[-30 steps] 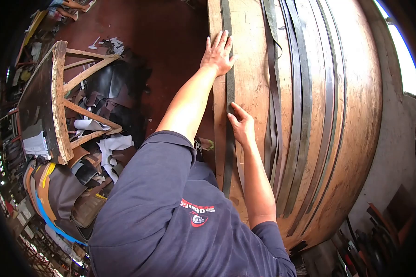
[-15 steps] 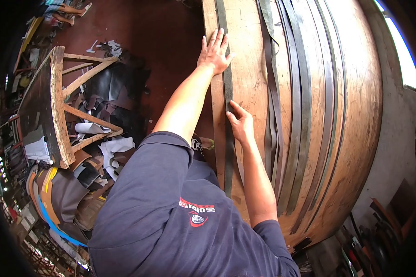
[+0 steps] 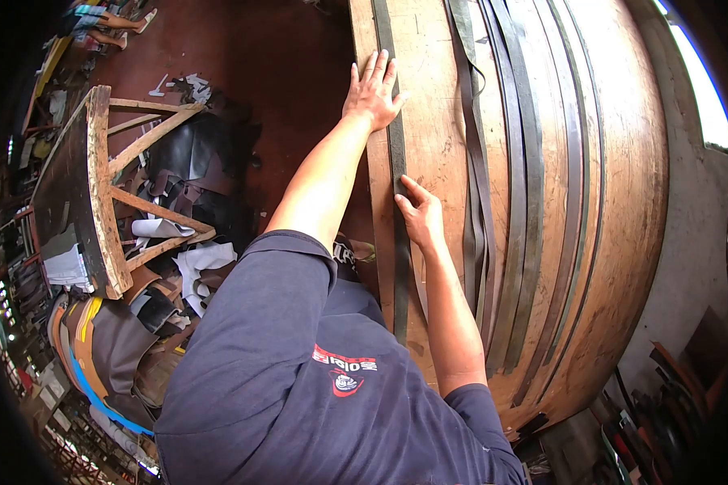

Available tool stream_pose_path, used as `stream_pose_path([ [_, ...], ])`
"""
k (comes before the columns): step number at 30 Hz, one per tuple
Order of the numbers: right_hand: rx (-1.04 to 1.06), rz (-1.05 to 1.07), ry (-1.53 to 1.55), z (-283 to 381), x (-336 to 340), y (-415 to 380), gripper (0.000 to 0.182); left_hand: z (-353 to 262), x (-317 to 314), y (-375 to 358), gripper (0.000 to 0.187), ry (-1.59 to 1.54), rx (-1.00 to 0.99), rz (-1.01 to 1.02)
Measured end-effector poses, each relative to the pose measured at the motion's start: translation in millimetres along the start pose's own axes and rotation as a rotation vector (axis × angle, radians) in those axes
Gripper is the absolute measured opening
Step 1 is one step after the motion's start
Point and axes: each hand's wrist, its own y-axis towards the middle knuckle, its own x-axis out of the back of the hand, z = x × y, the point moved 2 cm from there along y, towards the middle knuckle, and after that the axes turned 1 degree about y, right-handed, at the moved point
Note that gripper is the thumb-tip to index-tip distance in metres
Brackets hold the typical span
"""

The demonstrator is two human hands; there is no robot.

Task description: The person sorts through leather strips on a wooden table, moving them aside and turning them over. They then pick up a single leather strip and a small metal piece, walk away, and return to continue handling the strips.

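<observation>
A long dark leather strap [image 3: 399, 250] lies flat lengthwise near the left edge of the wooden table [image 3: 438, 97]. My left hand [image 3: 370, 95] rests palm down across it, fingers spread toward the far end. Closer to my body, my right hand [image 3: 422, 212] touches the strap's right edge with the tips of index finger and thumb, which stand slightly apart. The other fingers of that hand are partly hidden. To the right on the same table run several more dark straps [image 3: 528, 162], and one twisted brown strap [image 3: 475, 137] lies nearest my right hand.
A wooden trestle frame [image 3: 99, 186] stands at left, with leather scraps [image 3: 188, 149] heaped behind it on the red floor [image 3: 243, 48]. Rolled leather sheets [image 3: 109, 347] sit below it. A person's legs [image 3: 113, 28] show at top left. A grey wall [image 3: 687, 218] borders the table's right side.
Both hands stay practically in place on the strap. The view shifts very slightly, and the legs at top left have moved a little.
</observation>
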Motion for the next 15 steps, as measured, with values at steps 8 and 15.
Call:
stream_pose_path([
  [8,-0.003,-0.009,0.004,-7,-3,3,0.043,0,1,1,0.073,-0.016,0.003,-0.003],
  [15,0.010,-0.114,-0.025,11,-5,-4,0.043,0,1,0,0.073,-0.061,-0.018,0.004],
])
